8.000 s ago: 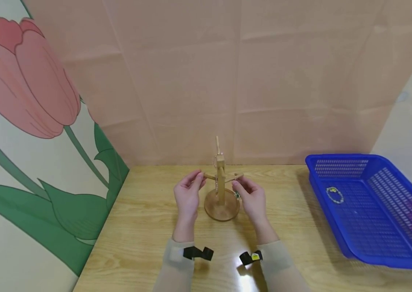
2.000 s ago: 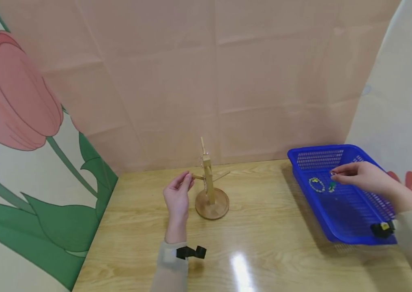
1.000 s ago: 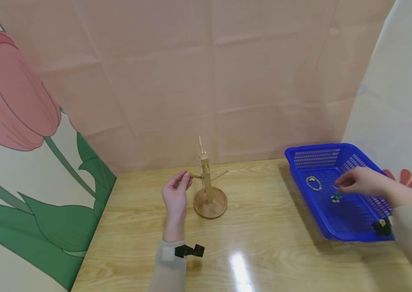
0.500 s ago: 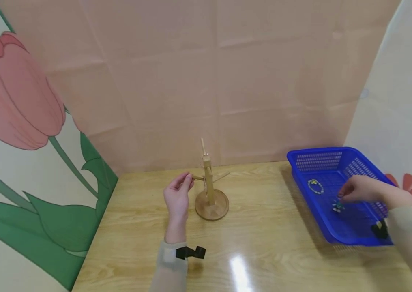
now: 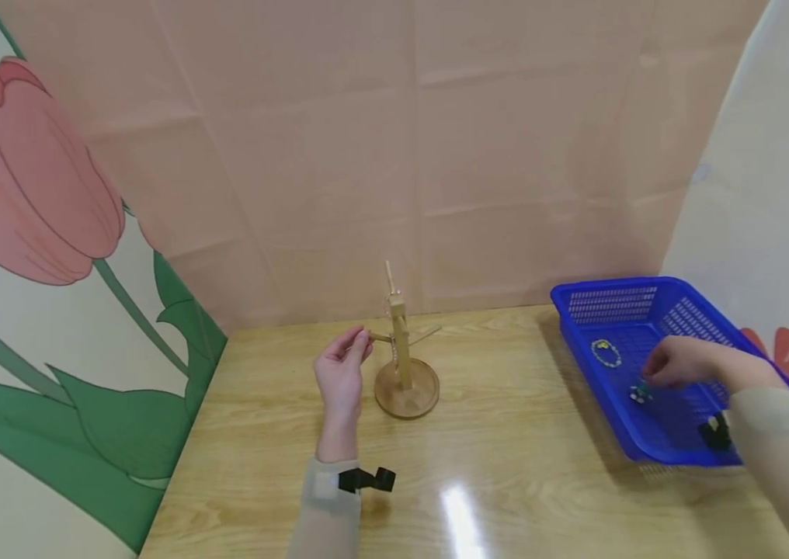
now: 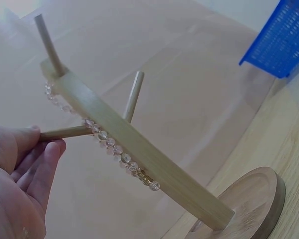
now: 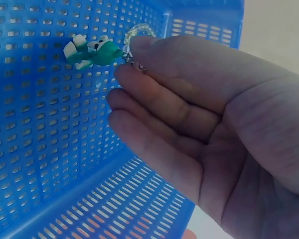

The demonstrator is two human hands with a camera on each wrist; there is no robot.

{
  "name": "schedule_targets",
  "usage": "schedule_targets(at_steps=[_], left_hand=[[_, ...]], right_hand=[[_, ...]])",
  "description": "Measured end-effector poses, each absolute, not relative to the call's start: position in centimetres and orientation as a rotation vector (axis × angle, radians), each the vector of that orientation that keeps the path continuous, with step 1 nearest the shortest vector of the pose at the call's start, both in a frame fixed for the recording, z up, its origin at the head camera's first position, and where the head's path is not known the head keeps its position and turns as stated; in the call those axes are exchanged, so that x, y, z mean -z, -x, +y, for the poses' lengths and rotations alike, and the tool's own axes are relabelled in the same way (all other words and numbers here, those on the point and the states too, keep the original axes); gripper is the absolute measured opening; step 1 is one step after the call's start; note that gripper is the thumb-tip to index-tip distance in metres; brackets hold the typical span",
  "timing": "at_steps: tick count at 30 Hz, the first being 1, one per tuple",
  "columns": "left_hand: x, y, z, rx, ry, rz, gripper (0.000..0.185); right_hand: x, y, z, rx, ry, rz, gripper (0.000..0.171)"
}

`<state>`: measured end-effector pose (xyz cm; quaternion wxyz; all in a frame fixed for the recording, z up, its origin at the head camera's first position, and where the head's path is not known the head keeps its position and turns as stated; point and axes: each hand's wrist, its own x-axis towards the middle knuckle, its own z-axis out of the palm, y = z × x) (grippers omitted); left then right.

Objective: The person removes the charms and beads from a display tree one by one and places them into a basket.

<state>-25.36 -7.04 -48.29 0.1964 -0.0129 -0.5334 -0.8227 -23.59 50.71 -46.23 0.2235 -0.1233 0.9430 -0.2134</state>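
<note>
- Altogether, two bracelets show in the blue plastic mesh basket: a yellow-and-green beaded ring lying on its floor toward the far wall, and a clear beaded bracelet with a small green charm, low in the middle.
- One more string of clear beads hangs along the post of the single wooden jewellery stand with a round base, which stands well to the left of the basket.
- Inside the basket, the right hand reaches down, thumb and forefinger pinching the charm bracelet at its clasp; the other fingers lie loosely curved beneath.
- Left of the stand, the left hand is raised, its fingertips pinching the end of one side peg.
- Both stand and basket rest on a light wooden table, with a pink paper backdrop behind the stand.
</note>
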Motion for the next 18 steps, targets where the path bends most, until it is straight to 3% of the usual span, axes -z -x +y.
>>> schedule_targets(at_steps=[7, 18], left_hand=[[48.3, 25.4, -6.8, 2.304, 0.045, -1.503, 0.017], [48.1, 25.5, -7.0, 2.332, 0.007, -1.506, 0.013]], right_hand=[[46.6, 23.9, 51.9, 0.469, 0.321, 2.748, 0.026], [47.3, 25.2, 52.6, 0.424, 0.224, 2.841, 0.028]])
